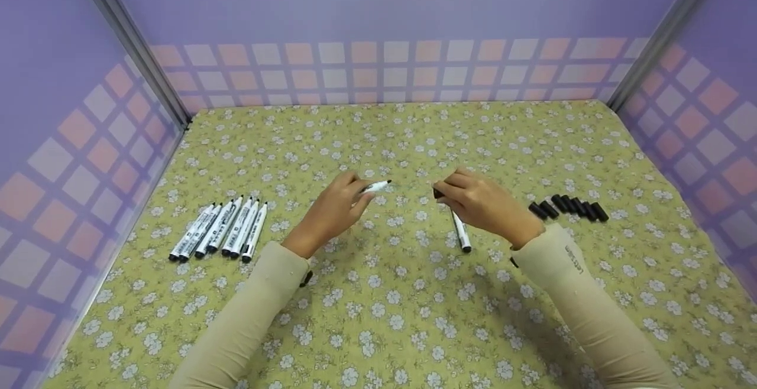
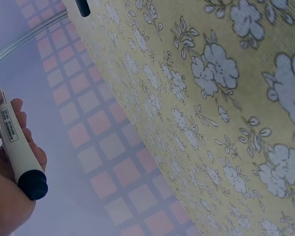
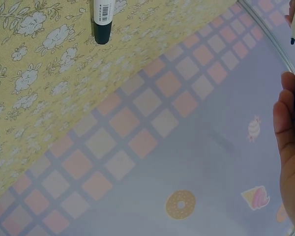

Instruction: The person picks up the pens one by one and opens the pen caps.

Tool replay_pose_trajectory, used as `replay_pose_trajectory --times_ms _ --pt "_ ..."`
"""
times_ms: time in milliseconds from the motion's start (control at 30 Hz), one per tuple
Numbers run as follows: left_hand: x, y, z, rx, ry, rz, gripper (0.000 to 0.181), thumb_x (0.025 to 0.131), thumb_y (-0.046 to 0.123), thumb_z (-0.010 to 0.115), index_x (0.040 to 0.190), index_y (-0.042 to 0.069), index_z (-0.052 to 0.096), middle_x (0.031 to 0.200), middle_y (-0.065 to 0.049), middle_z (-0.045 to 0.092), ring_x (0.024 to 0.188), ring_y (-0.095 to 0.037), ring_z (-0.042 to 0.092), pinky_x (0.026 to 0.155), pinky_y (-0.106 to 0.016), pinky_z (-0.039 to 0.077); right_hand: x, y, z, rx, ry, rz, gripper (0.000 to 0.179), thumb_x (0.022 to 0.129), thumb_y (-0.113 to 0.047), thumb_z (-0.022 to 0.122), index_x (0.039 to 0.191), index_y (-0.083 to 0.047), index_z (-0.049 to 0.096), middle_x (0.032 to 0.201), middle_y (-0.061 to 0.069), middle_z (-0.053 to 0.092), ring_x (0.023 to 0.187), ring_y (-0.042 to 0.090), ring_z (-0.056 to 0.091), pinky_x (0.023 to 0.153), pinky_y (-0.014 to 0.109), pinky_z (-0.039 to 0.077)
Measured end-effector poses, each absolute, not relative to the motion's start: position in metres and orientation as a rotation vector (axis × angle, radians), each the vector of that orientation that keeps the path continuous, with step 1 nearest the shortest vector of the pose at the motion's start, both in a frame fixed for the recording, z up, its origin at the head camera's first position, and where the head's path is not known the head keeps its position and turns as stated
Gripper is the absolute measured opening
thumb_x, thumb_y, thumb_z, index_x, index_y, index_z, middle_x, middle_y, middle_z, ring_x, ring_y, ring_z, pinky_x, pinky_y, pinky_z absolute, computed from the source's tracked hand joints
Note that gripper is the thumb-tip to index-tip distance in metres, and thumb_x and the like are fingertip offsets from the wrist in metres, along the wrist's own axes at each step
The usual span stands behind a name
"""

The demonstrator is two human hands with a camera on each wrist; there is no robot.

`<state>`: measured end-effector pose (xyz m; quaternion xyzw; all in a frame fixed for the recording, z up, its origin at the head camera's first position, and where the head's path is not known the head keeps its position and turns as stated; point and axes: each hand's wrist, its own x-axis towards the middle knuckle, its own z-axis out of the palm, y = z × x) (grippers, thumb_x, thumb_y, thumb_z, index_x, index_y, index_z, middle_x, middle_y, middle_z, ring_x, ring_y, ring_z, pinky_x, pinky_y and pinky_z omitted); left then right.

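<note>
My left hand (image 1: pixel 338 207) grips an uncapped white marker (image 1: pixel 377 187) above the cloth, its dark tip pointing right. In the left wrist view the marker's barrel (image 2: pixel 12 130) shows a printed label and a black end. Across a gap, my right hand (image 1: pixel 482 200) pinches a black marker cap (image 1: pixel 437 190) between thumb and fingers. The cap and the tip are apart. Beneath the right hand, another white marker (image 1: pixel 461 232) lies on the cloth, its upper part hidden by the hand.
At the left, several uncapped white markers (image 1: pixel 220 229) lie in a row, tips away from me. Several black caps (image 1: pixel 571 207) lie together beyond the right wrist. The flowered cloth (image 1: pixel 378 294) covers the table, with purple walls (image 1: pixel 378 5) at the back and sides.
</note>
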<state>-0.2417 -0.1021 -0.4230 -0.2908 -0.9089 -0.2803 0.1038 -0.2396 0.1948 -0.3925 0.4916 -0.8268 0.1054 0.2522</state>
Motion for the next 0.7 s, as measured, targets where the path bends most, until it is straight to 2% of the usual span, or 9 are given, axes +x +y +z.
replay_pose_trajectory --times_ms 167,400,500,700 --pt "-0.243 -0.111 -0.423 -0.752 -2.734 -0.938 0.034 0.101 0.026 0.049 0.121 0.001 0.063 0.099 -0.01 0.05 0.076 -0.016 0.044 0.068 -0.032 0.042 -0.24 0.196 -0.394 1.336 -2.252 0.289 0.019 0.092 -0.007 0.064 0.109 0.0 0.07 0.092 0.01 0.067 0.08 0.019 0.061 0.067 0.027 0.054" --pt "-0.245 -0.124 -0.424 -0.582 -2.823 -1.047 0.034 0.102 0.028 0.047 0.122 0.004 0.062 0.103 -0.008 0.052 0.075 -0.017 0.047 0.067 -0.033 0.042 -0.24 0.198 -0.396 1.336 -2.24 0.299 0.02 0.09 -0.006 0.066 0.108 0.001 0.07 0.091 0.01 0.067 0.078 0.02 0.061 0.065 0.029 0.054" --pt "-0.245 -0.13 -0.425 -0.507 -2.858 -1.113 0.036 0.102 0.03 0.047 0.127 0.006 0.059 0.105 -0.008 0.053 0.08 -0.018 0.051 0.068 -0.035 0.044 -0.24 0.198 -0.396 1.336 -2.239 0.3 0.02 0.09 -0.006 0.066 0.108 0.001 0.07 0.091 0.01 0.067 0.078 0.02 0.061 0.065 0.028 0.054" --pt "-0.246 -0.14 -0.427 -0.409 -2.905 -1.116 0.036 0.102 0.029 0.049 0.129 0.006 0.055 0.101 -0.009 0.055 0.077 -0.02 0.05 0.066 -0.035 0.043 -0.24 0.201 -0.396 1.33 -2.251 0.296 0.021 0.09 -0.005 0.066 0.109 0.001 0.071 0.092 0.01 0.068 0.08 0.02 0.062 0.066 0.028 0.054"
